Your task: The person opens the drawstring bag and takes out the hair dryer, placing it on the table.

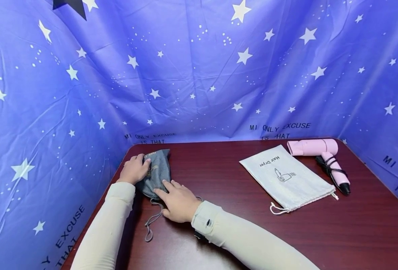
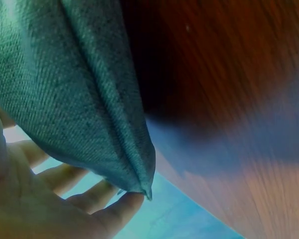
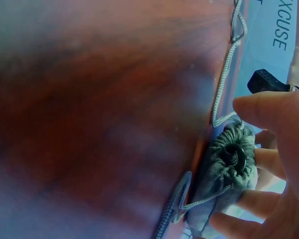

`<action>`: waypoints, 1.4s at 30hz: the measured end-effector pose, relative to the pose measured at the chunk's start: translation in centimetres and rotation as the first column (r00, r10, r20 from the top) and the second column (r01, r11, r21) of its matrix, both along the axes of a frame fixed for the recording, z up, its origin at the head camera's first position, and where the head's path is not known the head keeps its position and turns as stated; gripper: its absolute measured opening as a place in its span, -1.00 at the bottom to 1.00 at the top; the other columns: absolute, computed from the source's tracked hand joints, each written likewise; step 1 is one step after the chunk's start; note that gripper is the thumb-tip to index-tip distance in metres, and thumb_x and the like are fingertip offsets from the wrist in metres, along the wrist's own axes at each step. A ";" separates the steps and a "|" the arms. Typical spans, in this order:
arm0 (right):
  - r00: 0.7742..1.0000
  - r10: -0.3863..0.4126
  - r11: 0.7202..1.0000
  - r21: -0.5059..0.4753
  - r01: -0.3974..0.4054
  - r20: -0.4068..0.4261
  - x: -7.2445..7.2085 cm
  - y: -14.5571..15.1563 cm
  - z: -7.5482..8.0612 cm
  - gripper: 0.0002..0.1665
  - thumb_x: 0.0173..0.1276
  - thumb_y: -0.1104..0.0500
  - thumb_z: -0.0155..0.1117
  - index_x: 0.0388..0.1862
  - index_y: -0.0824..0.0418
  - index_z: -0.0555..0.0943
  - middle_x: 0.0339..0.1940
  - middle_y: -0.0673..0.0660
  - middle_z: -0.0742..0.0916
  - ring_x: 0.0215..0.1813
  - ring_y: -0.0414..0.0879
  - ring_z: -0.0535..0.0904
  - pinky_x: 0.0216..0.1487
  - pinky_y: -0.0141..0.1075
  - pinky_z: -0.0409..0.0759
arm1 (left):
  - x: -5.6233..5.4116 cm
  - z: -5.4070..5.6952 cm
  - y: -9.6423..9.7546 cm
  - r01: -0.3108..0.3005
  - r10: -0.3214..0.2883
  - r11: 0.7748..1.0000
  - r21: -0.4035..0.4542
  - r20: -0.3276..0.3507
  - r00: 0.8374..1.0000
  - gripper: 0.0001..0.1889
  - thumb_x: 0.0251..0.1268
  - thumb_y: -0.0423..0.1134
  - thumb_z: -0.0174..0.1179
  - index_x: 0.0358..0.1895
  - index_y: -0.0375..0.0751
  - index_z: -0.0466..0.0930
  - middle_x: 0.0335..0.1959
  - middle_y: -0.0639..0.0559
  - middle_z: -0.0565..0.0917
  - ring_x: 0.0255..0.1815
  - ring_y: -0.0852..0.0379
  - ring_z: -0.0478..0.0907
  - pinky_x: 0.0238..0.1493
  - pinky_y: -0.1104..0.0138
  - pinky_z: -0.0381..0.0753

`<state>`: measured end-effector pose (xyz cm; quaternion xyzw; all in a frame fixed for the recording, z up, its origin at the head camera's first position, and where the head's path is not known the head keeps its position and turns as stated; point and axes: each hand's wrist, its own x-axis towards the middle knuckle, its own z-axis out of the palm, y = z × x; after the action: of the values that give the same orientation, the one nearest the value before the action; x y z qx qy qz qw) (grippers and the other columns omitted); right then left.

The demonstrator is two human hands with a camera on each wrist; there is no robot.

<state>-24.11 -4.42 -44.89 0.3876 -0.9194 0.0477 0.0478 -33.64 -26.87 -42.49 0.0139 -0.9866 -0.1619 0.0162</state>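
A grey drawstring bag (image 1: 160,170) with gold print lies bulging at the left of the table. My left hand (image 1: 134,168) rests against its outer side, the fingers fairly straight and spread along the cloth (image 2: 84,99) in the left wrist view. Near the bag's gathered end is my right hand (image 1: 178,200), its fingers extended onto the fabric. The right wrist view shows the puckered mouth (image 3: 234,159) drawn in to a small hole, with something dark and looped inside. A grey cord (image 1: 148,228) trails from it onto the table.
A white drawstring bag (image 1: 283,176) printed "Hair Dryer" lies flat on the right of the dark red table (image 1: 216,176). Beyond it sits a pink hair dryer (image 1: 314,147), a black cable (image 1: 327,165) wound about its handle. Blue star-patterned cloth (image 1: 192,75) hangs around the table.
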 end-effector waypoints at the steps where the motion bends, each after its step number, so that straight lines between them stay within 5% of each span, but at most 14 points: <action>1: 1.000 0.001 1.000 -0.001 -0.001 -0.009 0.0 0.0 -0.1 -0.16 0.41 -0.18 0.29 0.62 -0.09 0.31 0.59 0.25 0.40 0.52 0.24 0.43 0.47 -0.04 0.45 | 0.0 0.0 0.1 0.002 -0.002 1.000 -0.001 -0.005 1.000 -0.34 0.66 0.09 -0.21 0.54 -0.35 0.22 0.50 -0.50 0.28 0.45 -0.59 0.26 0.41 -0.33 0.28; 30: 1.000 -0.016 1.000 -0.017 0.016 0.019 1.2 2.9 0.0 -0.12 0.33 -0.14 0.38 0.57 0.08 0.37 0.56 0.33 0.42 0.56 0.26 0.36 0.51 -0.04 0.39 | 1.2 -0.3 2.6 0.030 -0.031 0.998 -0.061 -0.021 0.999 -0.15 0.54 0.34 -0.15 0.58 -0.29 0.21 0.50 -0.46 0.33 0.40 -0.54 0.37 0.34 -0.28 0.40; 42: 1.000 0.000 0.999 -0.049 0.001 0.020 2.1 5.2 -0.3 -0.11 0.32 -0.11 0.39 0.57 0.12 0.36 0.54 0.40 0.43 0.55 0.31 0.37 0.52 -0.02 0.38 | 1.9 -0.5 5.1 0.048 -0.054 0.995 -0.090 -0.064 0.996 -0.12 0.46 0.39 -0.07 0.56 -0.26 0.27 0.45 -0.40 0.42 0.36 -0.53 0.42 0.30 -0.25 0.45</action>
<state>-21.99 0.76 -45.18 0.3857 -0.9184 0.0741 0.0480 -31.75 -21.76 -42.94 -0.0173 -0.9917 -0.1187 0.0455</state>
